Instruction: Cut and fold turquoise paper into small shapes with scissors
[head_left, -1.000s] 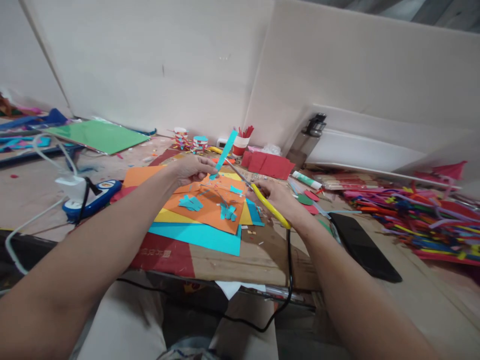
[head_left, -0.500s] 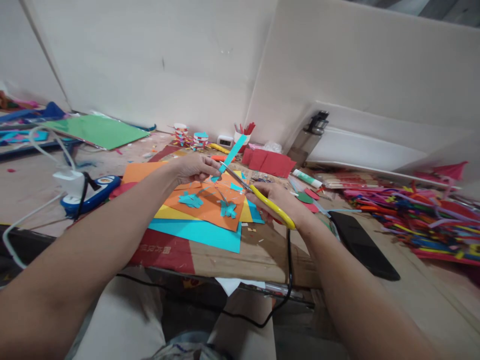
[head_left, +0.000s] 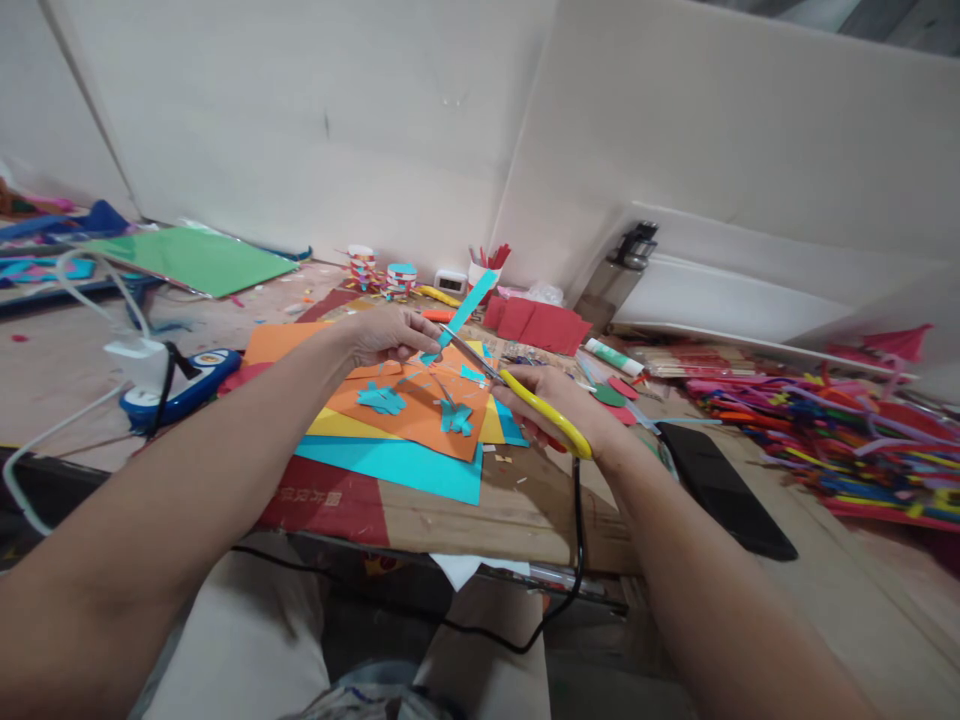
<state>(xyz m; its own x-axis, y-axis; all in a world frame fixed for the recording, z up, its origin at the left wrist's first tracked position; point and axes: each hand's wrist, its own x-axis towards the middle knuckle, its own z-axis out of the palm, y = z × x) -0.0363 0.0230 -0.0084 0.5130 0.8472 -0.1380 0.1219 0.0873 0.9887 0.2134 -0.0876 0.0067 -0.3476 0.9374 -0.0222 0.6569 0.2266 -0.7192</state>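
Note:
Pinched in my left hand (head_left: 390,337) is the lower end of a turquoise paper strip (head_left: 470,303), which slants up to the right. My right hand (head_left: 544,392) grips a pair of scissors (head_left: 544,408) with yellow handles, its fingers partly hidden behind them. The blades reach the strip close beside my left fingertips. Beneath lie two piles of turquoise paper cuttings (head_left: 380,400) on an orange sheet (head_left: 405,428). Yellow paper and a turquoise sheet (head_left: 405,465) stick out from under the orange one.
Right of my forearm lies a black phone (head_left: 724,490), near a heap of coloured pipe cleaners (head_left: 832,430). A glue stick (head_left: 613,356), red paper (head_left: 536,325) and a bottle (head_left: 615,270) stand or lie behind. Left are a blue power strip (head_left: 180,390) and a green sheet (head_left: 195,260).
Almost nothing differs. Both hands, the strip and the scissors keep nearly the same place, with only a very slight shift of the view.

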